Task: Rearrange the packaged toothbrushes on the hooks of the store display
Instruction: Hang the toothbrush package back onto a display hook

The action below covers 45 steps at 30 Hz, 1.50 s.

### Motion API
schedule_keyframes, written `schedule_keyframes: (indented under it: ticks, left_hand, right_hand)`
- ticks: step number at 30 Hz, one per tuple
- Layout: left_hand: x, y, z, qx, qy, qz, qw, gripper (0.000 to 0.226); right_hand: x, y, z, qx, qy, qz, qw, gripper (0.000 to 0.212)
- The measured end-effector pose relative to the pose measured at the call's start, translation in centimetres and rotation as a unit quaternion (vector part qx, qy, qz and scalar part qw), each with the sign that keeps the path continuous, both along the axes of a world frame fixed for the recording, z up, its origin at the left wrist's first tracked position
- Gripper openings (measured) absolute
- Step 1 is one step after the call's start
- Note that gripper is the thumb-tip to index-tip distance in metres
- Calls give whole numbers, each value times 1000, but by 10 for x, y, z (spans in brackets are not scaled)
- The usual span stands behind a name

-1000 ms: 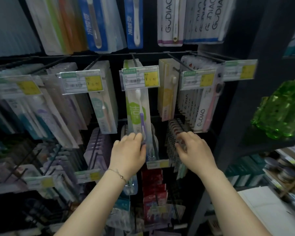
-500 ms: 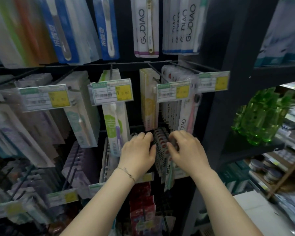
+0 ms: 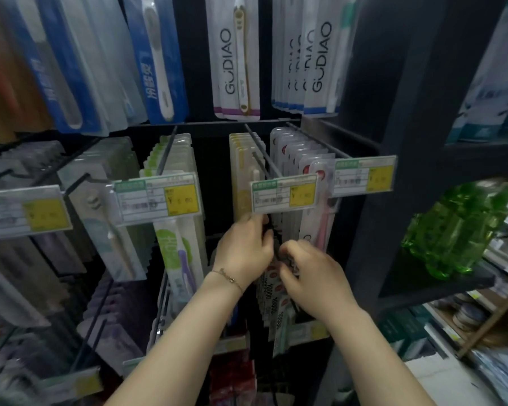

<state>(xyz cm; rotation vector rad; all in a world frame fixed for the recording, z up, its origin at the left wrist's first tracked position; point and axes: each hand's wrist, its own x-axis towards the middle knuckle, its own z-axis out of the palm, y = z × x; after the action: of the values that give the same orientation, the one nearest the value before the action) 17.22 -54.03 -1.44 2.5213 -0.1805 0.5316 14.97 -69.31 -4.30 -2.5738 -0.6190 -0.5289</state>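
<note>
Toothbrush packs marked 10000 (image 3: 272,298): a row hanging between the two hands, in the lower tier right of centre, below the middle price tag. The long axis is close to vertical, with the lower ends pointing down. The hands hide the upper ends.
Display rack (image 3: 217,159): a dark back panel with wire hooks in tiers. The left part is badly blurred and the bottom is cut off.
Side shelf (image 3: 408,284): a dark board on the right carrying green bottles (image 3: 455,230). The goods further right are too smeared to name.
Upper tier: blue packs (image 3: 162,60) and white GUDIAO packs (image 3: 232,60), with their tops cut off by the frame edge.
Middle tier: a green-and-purple brush pack (image 3: 178,253) hangs left of the hands. Yellow packs (image 3: 241,171) and red-and-white packs (image 3: 320,177) hang above them. All are upright.
Right hand (image 3: 314,273): the fingers are curled in, pinching the marked packs' upper ends from the right. The contact is blurred.
Left hand (image 3: 244,247): the fingers are curled round the same upper ends from the left, with the fingertips just under the tag.
Price tag (image 3: 285,194): sits at a hook's end in front of the packs behind it. The print is unreadable.
Bracelet (image 3: 228,277): a thin chain on the left wrist.
</note>
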Motion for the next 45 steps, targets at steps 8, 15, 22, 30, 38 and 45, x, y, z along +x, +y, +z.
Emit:
schedule_keyframes:
  ticks: [8,15,22,30,38,45]
  left_hand:
    - [22,-6,9,-101,-3,-38,994,11]
    - [25,-4,13,-82,-3,-53,995,21]
    - [17,3,24,-18,-1,-8,1000,22]
    - [10,6,37,-20,32,-9,999,23]
    - [7,7,37,-16,44,-14,999,31]
    - [3,6,43,-23,72,-25,997,11]
  right_hand:
    - [4,-4,8,-21,2,-4,1000,7]
    - [4,-2,15,-20,-3,-6,1000,6]
    - [5,8,18,2,-8,6,1000,6]
    - [4,19,23,15,-2,16,1000,8]
    - [2,19,24,13,4,7,1000,11]
    - [-2,20,24,14,8,-1,1000,10]
